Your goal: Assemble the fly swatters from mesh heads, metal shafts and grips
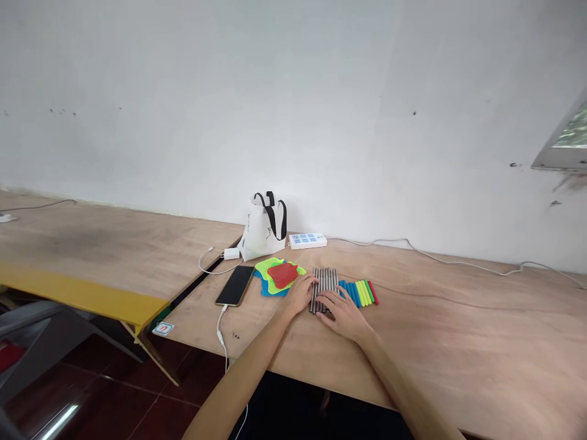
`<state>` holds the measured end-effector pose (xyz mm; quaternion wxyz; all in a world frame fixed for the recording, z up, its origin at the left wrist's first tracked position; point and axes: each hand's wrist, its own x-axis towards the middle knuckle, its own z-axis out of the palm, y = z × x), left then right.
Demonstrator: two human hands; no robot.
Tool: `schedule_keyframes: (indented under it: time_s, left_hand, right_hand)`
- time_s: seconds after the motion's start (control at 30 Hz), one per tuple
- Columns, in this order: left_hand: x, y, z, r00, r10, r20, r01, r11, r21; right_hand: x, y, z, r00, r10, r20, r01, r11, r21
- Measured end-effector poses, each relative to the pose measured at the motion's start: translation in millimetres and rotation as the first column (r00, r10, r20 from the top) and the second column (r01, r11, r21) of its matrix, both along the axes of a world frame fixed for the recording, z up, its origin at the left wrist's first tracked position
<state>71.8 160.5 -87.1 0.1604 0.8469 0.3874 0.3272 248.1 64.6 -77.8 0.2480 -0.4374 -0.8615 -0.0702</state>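
Observation:
A row of thin metal rods (326, 280) lies side by side on the table in front of me. My left hand (299, 294) rests at the row's left edge, its fingertips touching the outermost rod. Across the lower right part of the rods lies my right hand (343, 315), fingers stretched out and covering some of them. Just right of the rods is a row of coloured sticks (358, 293) in blue, yellow-green, green and red. Flat mesh pieces shaped like fly swatter heads (283, 275), in red, yellow-green and blue, overlap in a pile to the left.
A phone (235, 285) on a white cable lies left of the mesh pile. Behind stand a white bag (262, 229) with black handles, a charger (232, 253) and a power strip (307, 241). A gap separates this table from another table (114, 244) at left.

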Motion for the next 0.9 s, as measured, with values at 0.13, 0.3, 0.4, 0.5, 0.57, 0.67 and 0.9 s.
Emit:
schedule_keyframes:
  time_s: [0.13, 0.3, 0.4, 0.5, 0.57, 0.67, 0.9]
  left_hand:
    - [-0.3, -1.8, 2.3, 1.0, -0.005, -0.01, 0.005, 1.0, 0.001]
    - [-0.3, -3.0, 3.7, 1.0, -0.005, -0.018, 0.005, 1.0, 0.005]
    - [-0.6, -3.6, 3.1, 1.0, 0.0, -0.023, 0.0, 1.0, 0.005]
    - [-0.7, -3.8, 1.6, 1.0, 0.002, -0.029, -0.002, 1.0, 0.003]
    - [-0.6, -3.9, 0.6, 0.999, 0.002, -0.034, -0.002, 1.0, 0.001]
    - [-0.2, -4.2, 0.2, 0.999, -0.002, -0.038, 0.002, 1.0, -0.001]
    - [-0.5, -4.1, 1.2, 0.999, -0.023, -0.043, 0.024, 1.0, 0.007]
  right_hand:
    - [-0.9, 1.7, -0.5, 1.0, -0.007, 0.004, 0.007, 1.0, 0.001]
    - [-4.4, 5.5, -1.4, 1.0, -0.022, 0.002, 0.022, 1.0, -0.008]
    - [3.5, 5.2, -2.0, 1.0, 0.013, 0.003, -0.013, 1.0, -0.012]
    - [19.1, 4.0, -3.4, 1.0, -0.009, -0.001, 0.009, 1.0, -0.005]
    - [28.1, 3.6, -4.9, 0.999, -0.047, -0.006, 0.047, 0.999, 0.004]
    - [31.6, 3.7, -7.5, 0.997, -0.072, -0.003, 0.072, 0.997, 0.006]
    - [18.1, 6.9, -10.6, 0.998, -0.069, 0.008, 0.069, 0.998, 0.003]
